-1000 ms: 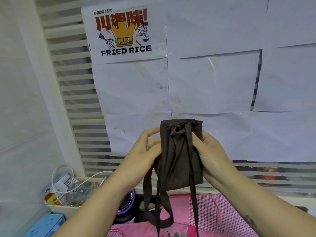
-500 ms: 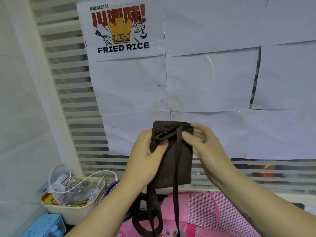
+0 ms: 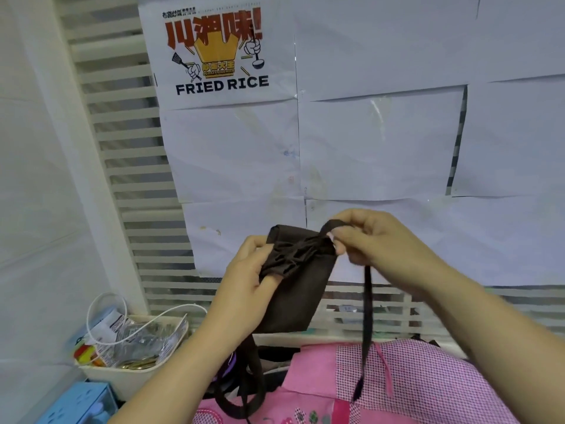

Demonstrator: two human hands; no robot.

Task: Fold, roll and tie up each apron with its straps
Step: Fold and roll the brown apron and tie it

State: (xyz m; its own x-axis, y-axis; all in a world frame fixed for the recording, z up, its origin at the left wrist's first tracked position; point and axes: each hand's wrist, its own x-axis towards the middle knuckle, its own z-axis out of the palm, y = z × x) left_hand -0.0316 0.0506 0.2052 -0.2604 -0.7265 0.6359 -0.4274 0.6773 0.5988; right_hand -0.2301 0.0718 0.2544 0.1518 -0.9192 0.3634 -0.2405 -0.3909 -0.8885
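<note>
A dark brown apron (image 3: 293, 289), folded and rolled into a compact bundle, is held up in the air in front of the papered wall. My left hand (image 3: 244, 283) grips the bundle's left side, thumb across the bunched cloth near its top. My right hand (image 3: 376, 240) pinches one brown strap (image 3: 367, 316) at the bundle's upper right corner; the strap loops over my fingers and hangs straight down. More brown strap loops (image 3: 244, 393) dangle below the bundle.
A pink checked apron (image 3: 412, 387) lies spread below my hands. At lower left, a cream bin (image 3: 128, 377) holds packets and a white cable, beside a blue box (image 3: 76, 402). A wall with white sheets and a fried-rice poster (image 3: 220, 53) stands behind.
My right hand has drawn the strap from the bundle's front over to its upper right corner and lifted it. The bundle has tilted, its top leaning right.
</note>
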